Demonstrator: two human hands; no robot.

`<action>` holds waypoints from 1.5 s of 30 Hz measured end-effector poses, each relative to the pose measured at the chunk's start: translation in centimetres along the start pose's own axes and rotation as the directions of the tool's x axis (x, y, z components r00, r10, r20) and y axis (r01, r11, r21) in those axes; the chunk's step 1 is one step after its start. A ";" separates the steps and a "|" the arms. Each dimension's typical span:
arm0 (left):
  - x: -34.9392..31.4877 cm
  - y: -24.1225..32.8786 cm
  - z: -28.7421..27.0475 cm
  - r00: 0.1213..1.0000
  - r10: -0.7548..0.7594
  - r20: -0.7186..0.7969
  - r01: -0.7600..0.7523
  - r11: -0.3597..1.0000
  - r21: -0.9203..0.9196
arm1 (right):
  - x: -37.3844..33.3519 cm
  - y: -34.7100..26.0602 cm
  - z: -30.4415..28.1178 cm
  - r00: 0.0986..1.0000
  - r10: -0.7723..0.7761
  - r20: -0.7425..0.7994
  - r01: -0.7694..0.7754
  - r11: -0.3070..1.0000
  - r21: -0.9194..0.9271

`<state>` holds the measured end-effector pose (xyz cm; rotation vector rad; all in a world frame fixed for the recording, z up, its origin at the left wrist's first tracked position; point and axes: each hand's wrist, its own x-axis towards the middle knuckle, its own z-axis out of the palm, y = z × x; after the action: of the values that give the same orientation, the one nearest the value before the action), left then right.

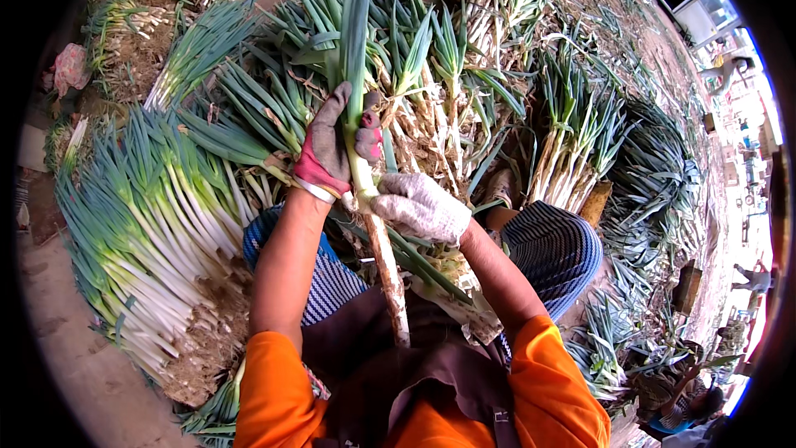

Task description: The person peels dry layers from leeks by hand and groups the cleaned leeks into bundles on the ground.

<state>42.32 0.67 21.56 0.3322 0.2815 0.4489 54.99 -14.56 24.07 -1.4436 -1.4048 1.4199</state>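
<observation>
**Leek held in two gloved hands, amid sorted and unsorted piles**

- Leek [371,199]: one long stalk, held upright-to-slanted in front of the person. Green leaf blade rises to the top of the view; pale, soil-stained shank runs down toward the lap, root end near the brown apron [390,365].
- Left hand [332,145]: grey glove with red cuff. Fingers closed around the stalk where the green leaves begin, thumb on the near side.
- Right hand [421,206]: white knit glove, soiled. Fingers closed on the stalk just below the left hand, at the top of the pale shank; the two hands nearly touch.
- Sleeves: orange, at the lower edge; bare forearms between sleeves and gloves.
- Knees: blue-and-white striped trousers [555,249], either side of the stalk.
- Trimmed leek pile [157,232]: to the person's left, laid side by side on the ground, white shanks toward the person, green tops outward.
- Untrimmed leek heap [464,75]: ahead and to the right, tangled, with dry outer leaves and soil.
- Pink cloth [70,66]: far left, on the ground beside the heaps.
- Another person [688,411]: lower right edge, seated among leeks; hands not clear.
</observation>
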 end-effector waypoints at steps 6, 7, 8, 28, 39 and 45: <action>0.2 -1.3 0.0 0.998 0.010 -0.067 -0.004 0.997 0.082 | -2.0 1.8 1.6 0.994 -0.023 -0.105 0.043 0.981 0.187; 0.4 -1.3 0.0 0.998 0.028 -0.064 -0.024 0.997 0.071 | -2.6 2.5 2.1 0.987 -0.069 -0.146 0.087 0.989 0.120; 0.5 -1.3 0.3 0.990 0.054 -0.127 -0.043 0.995 0.089 | -3.4 3.1 2.7 0.975 -0.113 -0.191 0.125 0.991 0.052; -3.5 9.5 -3.7 0.656 0.596 -0.463 -0.523 0.801 0.290 | -16.5 9.7 3.6 0.829 0.559 0.027 -0.393 0.616 -0.683; -1.7 8.7 -4.3 0.630 0.616 -0.473 -0.498 0.787 0.363 | -5.4 5.9 6.9 0.935 -0.021 -0.355 -0.069 0.968 -0.239; -2.7 9.7 -4.9 0.626 0.657 -0.420 -0.549 0.754 0.361 | -6.7 9.3 -0.6 0.504 0.075 -0.861 0.221 0.952 0.213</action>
<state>34.67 8.89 21.23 0.5019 0.7711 1.2106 58.88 -22.70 16.97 -1.5161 -0.5369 0.5803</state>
